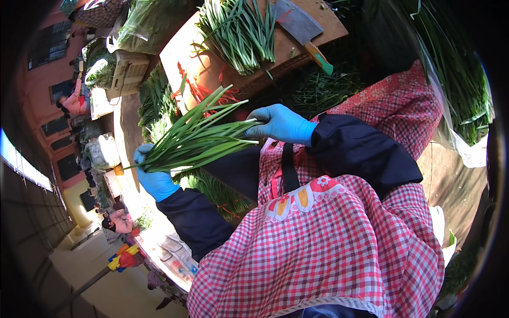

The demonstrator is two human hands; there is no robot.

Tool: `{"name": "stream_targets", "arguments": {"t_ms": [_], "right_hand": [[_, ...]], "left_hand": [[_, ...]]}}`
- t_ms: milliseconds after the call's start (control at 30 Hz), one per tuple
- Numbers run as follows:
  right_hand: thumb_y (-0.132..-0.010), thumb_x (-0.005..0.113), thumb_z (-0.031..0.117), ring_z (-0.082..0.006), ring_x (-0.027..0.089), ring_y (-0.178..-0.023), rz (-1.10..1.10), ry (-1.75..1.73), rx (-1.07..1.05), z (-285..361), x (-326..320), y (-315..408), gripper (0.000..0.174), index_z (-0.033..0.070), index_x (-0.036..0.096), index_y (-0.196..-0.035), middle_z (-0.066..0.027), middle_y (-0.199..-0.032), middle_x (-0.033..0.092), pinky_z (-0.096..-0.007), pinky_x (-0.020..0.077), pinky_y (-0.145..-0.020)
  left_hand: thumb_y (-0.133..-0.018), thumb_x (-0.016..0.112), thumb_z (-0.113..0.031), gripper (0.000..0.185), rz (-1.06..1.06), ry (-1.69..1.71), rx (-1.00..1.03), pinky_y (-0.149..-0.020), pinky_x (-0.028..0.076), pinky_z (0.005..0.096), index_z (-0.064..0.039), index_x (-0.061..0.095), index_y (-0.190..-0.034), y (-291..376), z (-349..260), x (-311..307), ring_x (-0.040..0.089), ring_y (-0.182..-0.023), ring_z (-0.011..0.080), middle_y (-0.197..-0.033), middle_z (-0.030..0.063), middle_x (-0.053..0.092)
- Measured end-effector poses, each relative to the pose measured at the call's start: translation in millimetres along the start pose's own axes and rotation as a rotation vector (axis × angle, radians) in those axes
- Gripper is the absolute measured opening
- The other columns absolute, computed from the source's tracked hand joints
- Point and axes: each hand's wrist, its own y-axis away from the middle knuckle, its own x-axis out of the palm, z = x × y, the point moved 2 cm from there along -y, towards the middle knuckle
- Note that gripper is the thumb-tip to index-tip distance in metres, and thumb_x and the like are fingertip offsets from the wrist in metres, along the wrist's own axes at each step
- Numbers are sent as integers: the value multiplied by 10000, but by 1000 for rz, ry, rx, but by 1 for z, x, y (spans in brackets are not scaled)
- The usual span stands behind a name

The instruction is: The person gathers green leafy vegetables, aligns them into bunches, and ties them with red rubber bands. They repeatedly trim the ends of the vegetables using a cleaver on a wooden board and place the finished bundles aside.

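Observation:
A loose bunch of long green garlic chives stretches between my two hands, both in blue gloves. My left hand is closed round the leafy tips. My right hand grips the stem ends. Beyond them, a thick pile of chives lies on a wooden board. Beside that pile rests a cleaver with a wood and green handle. Red ties lie in a tangle at the board's near edge.
Bundled chives lie below my hands, with more left of the board. A plastic bag of long greens is at the right. A crate of greens stands at the upper left. Other people are farther off.

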Motion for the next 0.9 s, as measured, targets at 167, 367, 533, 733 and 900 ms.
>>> {"name": "stream_targets", "arguments": {"t_ms": [167, 367, 533, 733, 900], "right_hand": [[-873, 664, 171, -66, 565, -735, 40, -72, 122, -7, -3, 8, 203, -13, 661, -958, -21, -791, 644, -242, 468, -689], [-890, 638, 188, -73, 577, -671, 4, 9, 174, -15, -30, 24, 199, 6, 673, -962, -26, -736, 639, -249, 472, -630], [-881, 644, 159, -72, 570, -645, -191, -181, 53, -24, -25, 21, 231, 5, 634, -1053, -13, -756, 631, -232, 463, -591], [-891, 603, 141, -67, 585, -689, -182, -411, -10, -23, -23, 18, 262, 50, 597, -1137, 0, -846, 638, -217, 455, -598], [-903, 584, 137, -131, 600, -857, -13, -773, -133, -13, -14, 14, 306, 53, 557, -1195, -49, -1111, 603, -266, 475, -746]], "left_hand": [[-900, 439, -87, 211, -31, -60, 161, -840, 464, 370, -80, 482, -694, -2, 6, -7, 510, -741, 187, -717, 36, 482], [-841, 500, -38, 181, -46, -197, 249, -760, 496, 348, -54, 463, -665, -14, 32, -8, 430, -604, 148, -649, 23, 437], [-827, 500, -14, 181, -14, -130, 199, -759, 499, 338, -52, 458, -655, -19, 46, 1, 434, -602, 143, -631, 6, 432], [-855, 468, -23, 191, 28, 52, 98, -782, 502, 342, -43, 461, -665, -23, 41, -6, 441, -607, 150, -650, 24, 447], [-871, 457, -40, 201, -8, -9, 141, -804, 499, 358, -46, 462, -670, -30, 32, -10, 444, -609, 150, -644, 28, 446]]}}
